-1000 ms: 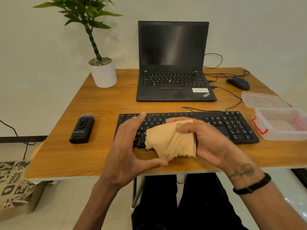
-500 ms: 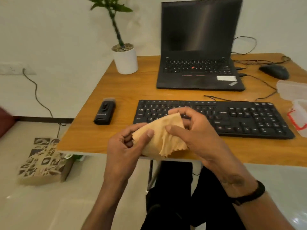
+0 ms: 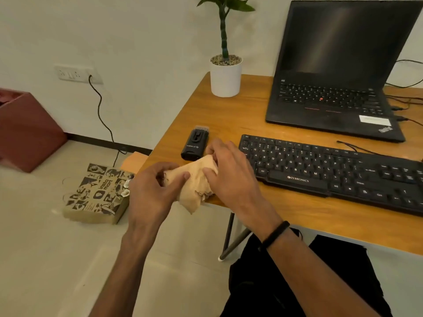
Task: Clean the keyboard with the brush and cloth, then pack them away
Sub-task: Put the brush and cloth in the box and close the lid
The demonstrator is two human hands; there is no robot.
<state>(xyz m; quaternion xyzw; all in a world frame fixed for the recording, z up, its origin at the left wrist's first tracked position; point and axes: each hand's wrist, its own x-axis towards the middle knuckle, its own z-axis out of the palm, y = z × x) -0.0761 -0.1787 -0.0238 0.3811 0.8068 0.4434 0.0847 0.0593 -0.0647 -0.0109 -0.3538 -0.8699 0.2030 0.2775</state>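
Both hands are working the tan cloth point(image 3: 194, 181) at the near left corner of the desk point(image 3: 229, 115): the left hand point(image 3: 153, 188) is pinching one bunched end between thumb and curled fingers, and the right hand point(image 3: 231, 172) is gripping the other end, fingers curled over the fabric. The cloth is hanging crumpled between them, partly past the desk edge, its long axis running roughly left to right with a loose corner drooping down.

Judging by this, the person is folding or bunching the cloth, so either wiping is about to begin or packing away is starting; the pictures are not settling which. The brush point(image 3: 195, 143), a black cased tool, is lying on the desk just behind the hands, its long axis running away from the person, bristle end pointing toward the wall. The keyboard point(image 3: 332, 170) is sitting to the right, lengthwise across the desk. No storage container is in view, so packing appears undone.
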